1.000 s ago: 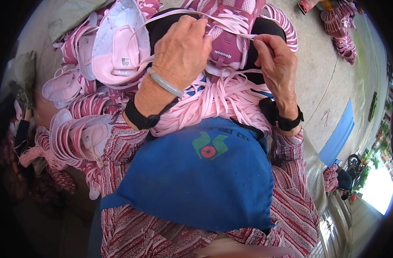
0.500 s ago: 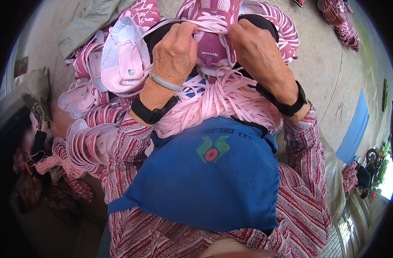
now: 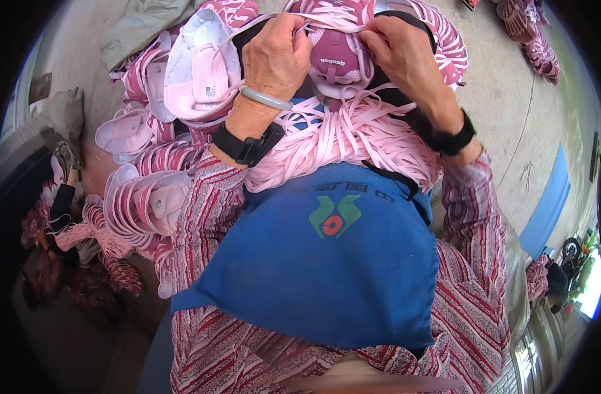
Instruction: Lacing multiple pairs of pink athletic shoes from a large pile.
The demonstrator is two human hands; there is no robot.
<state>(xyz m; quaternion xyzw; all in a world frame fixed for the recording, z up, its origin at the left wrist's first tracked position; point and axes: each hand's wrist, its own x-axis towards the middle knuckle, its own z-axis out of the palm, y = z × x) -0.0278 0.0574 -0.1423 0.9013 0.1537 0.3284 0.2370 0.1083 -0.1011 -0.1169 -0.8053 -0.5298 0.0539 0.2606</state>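
Observation:
A plum-and-pink shoe upper (image 3: 338,54) rests between my knees, its far part cut off by the top edge. Pale pink shoelace (image 3: 333,25) runs across it between my two hands. My left hand (image 3: 277,56), with a pale bangle at the wrist, pinches the lace at the left side of the upper. On the other side, my right hand (image 3: 405,58) has its thumb and fingertips closed on the lace. A heap of loose pink shoelaces (image 3: 353,141) lies in my lap, on the blue apron (image 3: 313,262).
Stacked pink shoe uppers (image 3: 205,72) crowd the left, with another stack (image 3: 448,46) right of my knee. More uppers (image 3: 530,39) lie on the concrete floor (image 3: 504,111) at the far right. A blue sheet (image 3: 547,200) lies on the right. Another person's arm (image 3: 62,203) shows far left.
The view has shifted, so the upper and both hands sit higher and slightly to the right. Both hands keep their hold on the lace at either side of the upper.

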